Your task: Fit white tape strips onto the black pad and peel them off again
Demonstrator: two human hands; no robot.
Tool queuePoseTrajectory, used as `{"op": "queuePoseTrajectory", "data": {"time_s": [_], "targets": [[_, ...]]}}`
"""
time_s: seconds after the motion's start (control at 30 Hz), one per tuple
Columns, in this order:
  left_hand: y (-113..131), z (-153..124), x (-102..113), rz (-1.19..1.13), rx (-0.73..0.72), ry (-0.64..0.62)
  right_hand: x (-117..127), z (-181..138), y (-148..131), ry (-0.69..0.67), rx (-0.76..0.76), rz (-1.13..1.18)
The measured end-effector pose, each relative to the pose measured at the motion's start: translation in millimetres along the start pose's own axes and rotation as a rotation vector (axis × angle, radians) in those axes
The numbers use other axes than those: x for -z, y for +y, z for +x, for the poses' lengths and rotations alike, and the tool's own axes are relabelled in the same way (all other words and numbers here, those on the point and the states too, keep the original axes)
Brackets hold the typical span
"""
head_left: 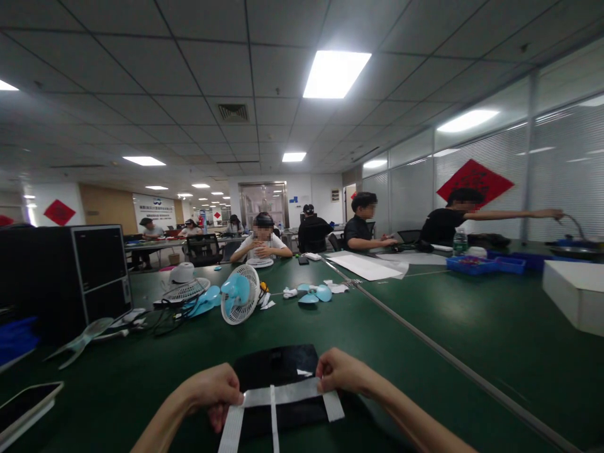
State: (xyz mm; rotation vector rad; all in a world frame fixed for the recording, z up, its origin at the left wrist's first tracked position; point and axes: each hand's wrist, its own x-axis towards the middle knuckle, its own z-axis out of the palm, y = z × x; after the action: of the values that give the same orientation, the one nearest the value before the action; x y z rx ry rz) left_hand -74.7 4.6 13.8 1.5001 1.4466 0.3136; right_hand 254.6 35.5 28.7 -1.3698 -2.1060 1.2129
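My left hand [214,389] and my right hand [340,372] are both closed in a pinch on a strip of white tape [283,395], stretched level between them. The tape's ends hang down past each hand, and a thinner white strip [274,421] crosses it downward. Right under the tape lies a flat black object [278,368] on the green table [425,371].
Small fans [240,294] and loose blue and white fan parts [315,292] lie mid-table. A dark computer case [80,274] stands at left, a phone [26,406] at the near left edge, a white box [573,296] at right. Several people sit at the far end.
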Motion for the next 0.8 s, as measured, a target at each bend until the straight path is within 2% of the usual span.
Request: {"op": "queuePoseTrajectory", "data": {"time_s": [0.3, 0.53, 0.67, 0.8], "targets": [[10.4, -6.0, -0.7, 0.132, -0.033, 0.013, -1.3, -4.9, -1.0, 0.036, 0.056, -0.19], [20.7, -13.0, -6.3, 0.296, 0.016, 0.152, -2.9, -7.7, -4.0, 0.072, 0.07, -0.283], [27.3, -16.9, -8.8, 0.433, -0.14, 0.191, -3.3, -9.8, -7.0, 0.096, 0.107, -0.365], [34.6, -22.0, -16.7, 0.544, -0.335, 0.125, -3.2, -12.0, -8.7, 0.087, 0.13, -0.382]]}}
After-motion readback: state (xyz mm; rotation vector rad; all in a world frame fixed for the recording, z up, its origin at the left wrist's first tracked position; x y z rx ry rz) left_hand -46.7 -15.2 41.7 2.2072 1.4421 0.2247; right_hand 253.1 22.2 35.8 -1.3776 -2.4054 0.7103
